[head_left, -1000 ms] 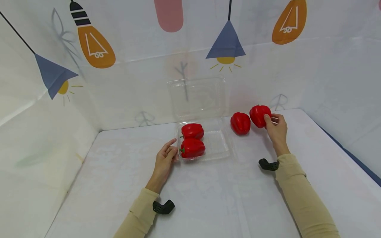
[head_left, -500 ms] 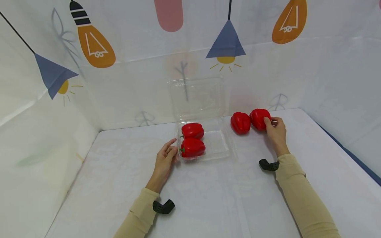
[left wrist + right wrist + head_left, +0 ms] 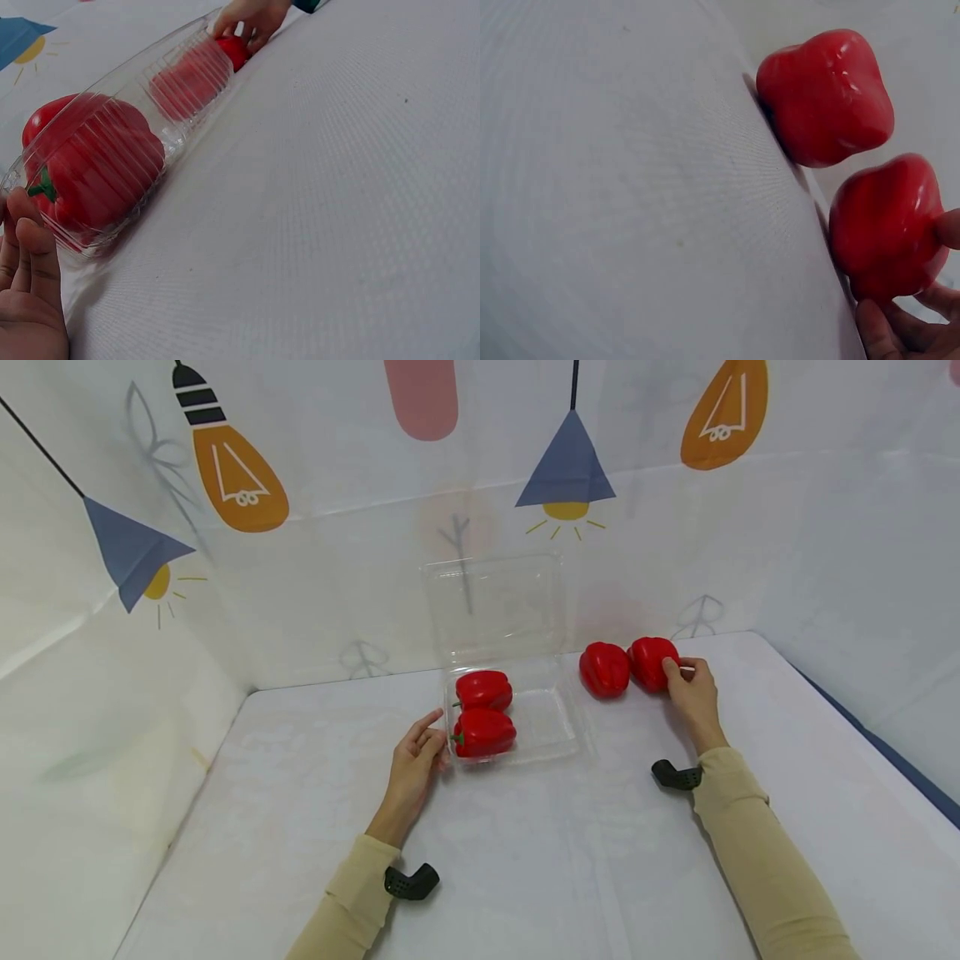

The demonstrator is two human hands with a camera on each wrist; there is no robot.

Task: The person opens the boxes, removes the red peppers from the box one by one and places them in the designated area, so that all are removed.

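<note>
From the head view I see the right hand [image 3: 694, 697] pinch a glossy red bell pepper [image 3: 649, 662] on the white table [image 3: 525, 860], near a clear plastic box [image 3: 549, 722] holding two similar peppers [image 3: 484, 733]. At the left wrist, the left hand [image 3: 31, 296] touches the box with relaxed fingers [image 3: 36, 236]; at the right, another pepper [image 3: 825, 97] sits beside the pinched one.

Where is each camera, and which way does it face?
Head: on the head, facing forward and down at the clear box; left hand, right hand, sleeves show.
Left wrist: on that wrist, facing the box's side; both hands show.
Right wrist: on that wrist, facing two red peppers; right hand shows.
Head and right wrist share those peppers.
</note>
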